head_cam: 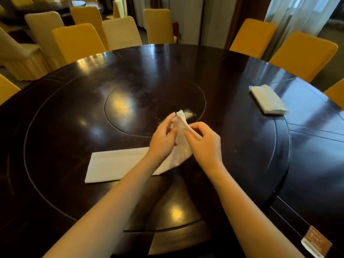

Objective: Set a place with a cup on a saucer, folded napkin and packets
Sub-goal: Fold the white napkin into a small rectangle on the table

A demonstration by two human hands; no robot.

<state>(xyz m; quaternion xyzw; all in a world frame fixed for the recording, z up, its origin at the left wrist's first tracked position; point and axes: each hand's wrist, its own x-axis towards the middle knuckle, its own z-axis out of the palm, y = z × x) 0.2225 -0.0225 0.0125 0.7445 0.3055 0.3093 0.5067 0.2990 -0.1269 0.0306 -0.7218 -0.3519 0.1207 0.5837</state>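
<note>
Head view: holds the white napkin [115, 164] in both hands over the dark round table [74, 108]. Pinches its raised right end between the left hand [163, 138] and the right hand [204, 144], fingers curled round the cloth. Leaves its left part flat on the table. Half hides a greenish packet [189, 114] just beyond the hands. Shows a white folded bundle [268, 99] far right, and a brown packet [316, 241] at the near right edge.

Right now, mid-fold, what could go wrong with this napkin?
1. The left hand and right hand have only the raised end of the napkin in their grip. Its flat end lies loose on the glossy table and may slide, skewing the fold.
2. The small packet lies just beyond the hands; a forward push could knock it.
</note>
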